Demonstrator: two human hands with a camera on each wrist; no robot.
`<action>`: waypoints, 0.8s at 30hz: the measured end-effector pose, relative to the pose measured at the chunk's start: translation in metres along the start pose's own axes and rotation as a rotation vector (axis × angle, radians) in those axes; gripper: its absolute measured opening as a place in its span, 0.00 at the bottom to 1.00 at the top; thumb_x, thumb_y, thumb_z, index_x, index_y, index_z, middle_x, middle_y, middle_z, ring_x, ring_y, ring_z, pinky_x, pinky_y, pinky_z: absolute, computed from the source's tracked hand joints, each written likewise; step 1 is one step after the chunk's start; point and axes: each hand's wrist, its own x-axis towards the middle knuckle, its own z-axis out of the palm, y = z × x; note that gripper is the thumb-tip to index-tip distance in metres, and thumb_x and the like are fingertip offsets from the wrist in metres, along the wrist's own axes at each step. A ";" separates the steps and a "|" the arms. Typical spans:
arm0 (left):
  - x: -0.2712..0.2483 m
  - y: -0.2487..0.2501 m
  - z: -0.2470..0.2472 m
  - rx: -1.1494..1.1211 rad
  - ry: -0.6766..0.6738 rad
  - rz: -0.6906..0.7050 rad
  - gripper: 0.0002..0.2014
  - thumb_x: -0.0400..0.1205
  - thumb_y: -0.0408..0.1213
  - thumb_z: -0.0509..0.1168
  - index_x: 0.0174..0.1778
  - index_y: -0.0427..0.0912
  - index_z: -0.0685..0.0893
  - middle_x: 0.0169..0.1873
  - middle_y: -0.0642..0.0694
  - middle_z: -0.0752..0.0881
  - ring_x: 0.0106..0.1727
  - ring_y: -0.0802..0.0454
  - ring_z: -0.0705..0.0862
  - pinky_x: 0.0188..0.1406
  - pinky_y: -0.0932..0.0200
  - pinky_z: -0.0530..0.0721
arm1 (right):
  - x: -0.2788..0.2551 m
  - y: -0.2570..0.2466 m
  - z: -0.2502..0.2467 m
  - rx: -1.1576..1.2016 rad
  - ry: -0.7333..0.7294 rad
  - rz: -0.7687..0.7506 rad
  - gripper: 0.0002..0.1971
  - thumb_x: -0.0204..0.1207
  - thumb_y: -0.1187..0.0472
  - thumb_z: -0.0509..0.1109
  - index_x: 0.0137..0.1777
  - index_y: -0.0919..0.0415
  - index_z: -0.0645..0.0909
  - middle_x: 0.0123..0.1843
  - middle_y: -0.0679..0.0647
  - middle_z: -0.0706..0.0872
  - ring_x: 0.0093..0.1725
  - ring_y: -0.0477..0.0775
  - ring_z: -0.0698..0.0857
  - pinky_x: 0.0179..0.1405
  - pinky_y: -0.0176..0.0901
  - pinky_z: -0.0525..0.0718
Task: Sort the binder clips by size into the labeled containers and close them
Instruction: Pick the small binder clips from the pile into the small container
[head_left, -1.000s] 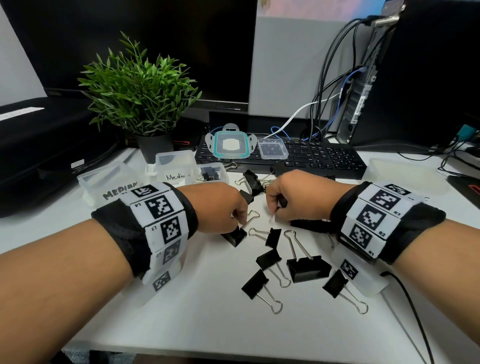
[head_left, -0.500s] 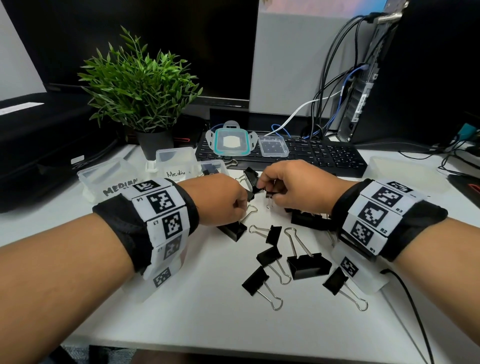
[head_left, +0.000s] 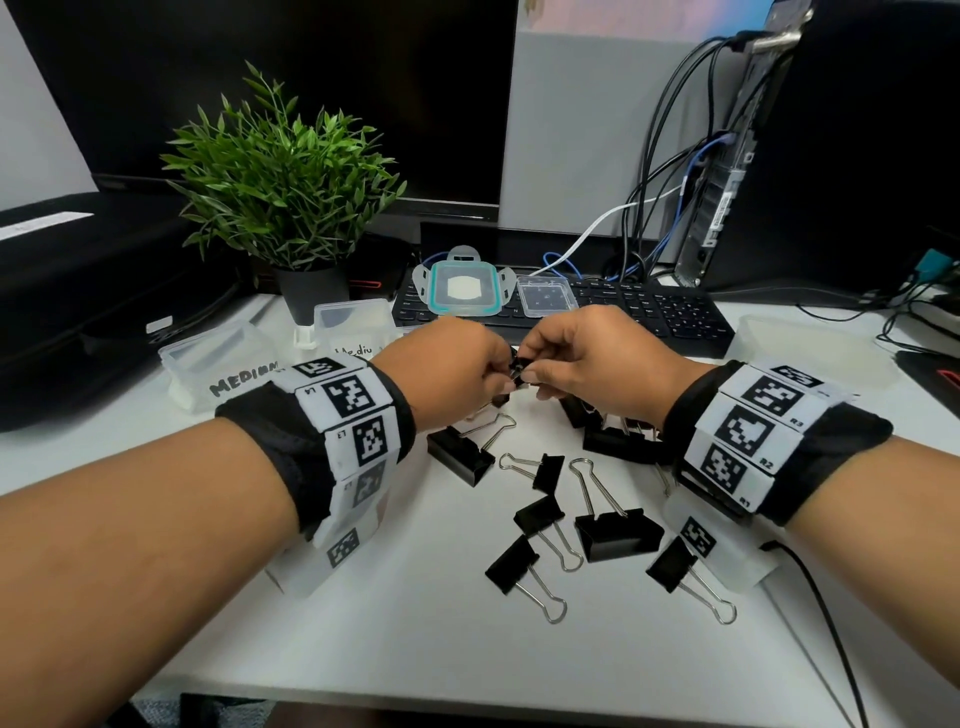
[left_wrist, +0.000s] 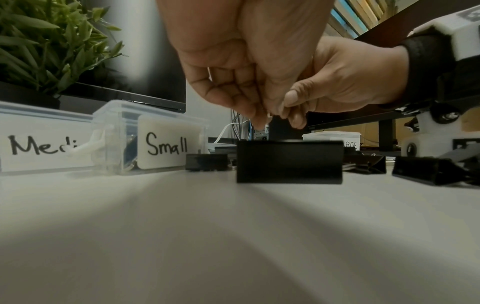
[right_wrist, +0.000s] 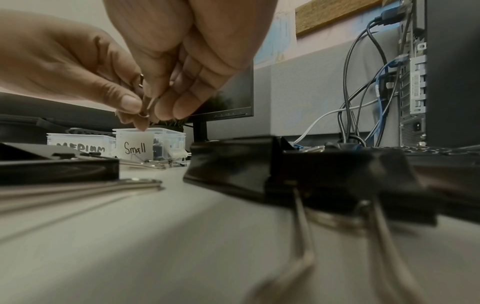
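Both hands, left (head_left: 457, 371) and right (head_left: 587, 358), pinch 1 small clip (head_left: 519, 370) between curled fingertips, above the far clips.

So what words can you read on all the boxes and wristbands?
"Small": white label on the clear small box.
"MEDIUM": clear tub, last letters partly hidden.
"Medi...": second clear box, cut off.
"...ARGE": far tub, start hidden.
"R2", "R3": right wristband.
Left wristband codes: too blurred.
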 end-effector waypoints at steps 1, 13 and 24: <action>0.001 0.000 0.000 0.000 0.019 0.002 0.07 0.83 0.43 0.63 0.46 0.47 0.85 0.37 0.49 0.87 0.41 0.50 0.82 0.41 0.59 0.80 | 0.000 -0.001 0.000 0.010 0.000 -0.002 0.03 0.76 0.64 0.72 0.48 0.57 0.84 0.41 0.54 0.91 0.38 0.44 0.91 0.43 0.36 0.88; 0.008 -0.036 -0.016 0.450 0.046 -0.364 0.10 0.80 0.32 0.58 0.51 0.40 0.84 0.39 0.44 0.80 0.42 0.42 0.79 0.39 0.54 0.75 | 0.004 0.006 0.000 -0.387 -0.130 0.144 0.11 0.76 0.68 0.63 0.52 0.58 0.84 0.46 0.48 0.83 0.48 0.50 0.81 0.47 0.36 0.77; 0.012 -0.040 -0.008 0.367 -0.030 -0.266 0.34 0.79 0.63 0.56 0.79 0.50 0.63 0.73 0.47 0.70 0.75 0.44 0.62 0.69 0.44 0.68 | 0.010 0.011 0.001 -0.489 -0.220 0.182 0.29 0.76 0.66 0.63 0.75 0.43 0.69 0.74 0.48 0.69 0.72 0.59 0.66 0.71 0.54 0.71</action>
